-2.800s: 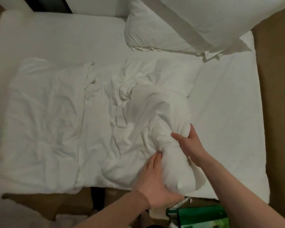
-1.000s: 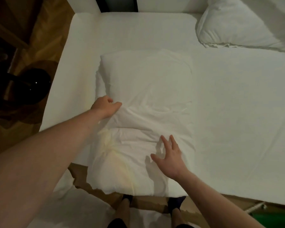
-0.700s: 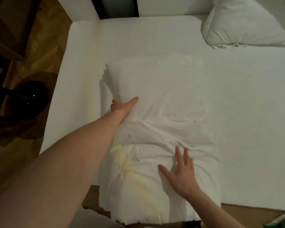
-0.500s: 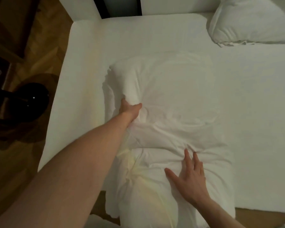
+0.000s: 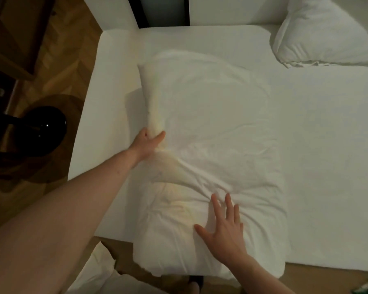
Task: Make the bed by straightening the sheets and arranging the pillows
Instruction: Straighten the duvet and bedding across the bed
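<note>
A white pillow (image 5: 212,132) in a wrinkled case lies lengthwise on the bed (image 5: 319,162), its near end hanging over the bed's front edge. My left hand (image 5: 147,143) grips the pillow's left edge at mid-length and lifts it, so that side stands up in a ridge. My right hand (image 5: 223,232) lies flat on the near end of the pillow, fingers spread, pressing it down. A second white pillow (image 5: 327,32) rests at the bed's far right corner.
Wooden floor (image 5: 57,58) runs along the bed's left side, with a round black object (image 5: 38,130) standing on it. More white bedding (image 5: 98,272) lies on the floor below the bed's front edge. A wall with a dark gap (image 5: 162,11) is behind the bed.
The crumpled pillow has been laid out flat on the bed's left part. My left hand has closed on its left edge and raised it; my right hand has stayed pressed on the near end.
</note>
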`<state>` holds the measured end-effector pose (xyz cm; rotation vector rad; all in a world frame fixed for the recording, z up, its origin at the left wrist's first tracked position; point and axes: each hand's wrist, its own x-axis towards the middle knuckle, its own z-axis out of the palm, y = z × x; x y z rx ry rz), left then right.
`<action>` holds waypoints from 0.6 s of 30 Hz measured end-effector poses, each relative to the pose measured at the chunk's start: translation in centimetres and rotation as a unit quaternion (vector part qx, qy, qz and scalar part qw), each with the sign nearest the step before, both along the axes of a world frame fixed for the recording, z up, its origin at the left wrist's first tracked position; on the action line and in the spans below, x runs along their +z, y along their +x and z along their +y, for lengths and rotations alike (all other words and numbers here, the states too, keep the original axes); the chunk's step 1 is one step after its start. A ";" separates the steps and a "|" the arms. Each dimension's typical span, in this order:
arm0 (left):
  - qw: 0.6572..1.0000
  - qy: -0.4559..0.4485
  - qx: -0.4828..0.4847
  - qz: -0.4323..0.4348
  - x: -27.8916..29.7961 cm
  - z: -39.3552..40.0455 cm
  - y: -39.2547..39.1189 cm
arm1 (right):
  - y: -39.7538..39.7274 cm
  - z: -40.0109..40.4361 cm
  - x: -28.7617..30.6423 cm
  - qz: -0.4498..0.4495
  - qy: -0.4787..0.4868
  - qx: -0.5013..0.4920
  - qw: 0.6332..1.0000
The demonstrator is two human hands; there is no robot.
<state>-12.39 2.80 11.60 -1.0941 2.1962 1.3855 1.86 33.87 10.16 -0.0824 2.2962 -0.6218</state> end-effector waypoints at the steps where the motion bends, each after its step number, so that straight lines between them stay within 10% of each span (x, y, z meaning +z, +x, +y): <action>1: 0.999 0.001 -0.019 -0.050 -1.0 -0.4 1.7 | -0.3 -0.1 -0.3 -0.011 0.014 0.008 1.000; 18: 0.989 -0.047 -0.046 -0.134 -4.4 6.1 18.3 | 1.2 3.0 -2.4 -0.065 0.106 0.096 0.988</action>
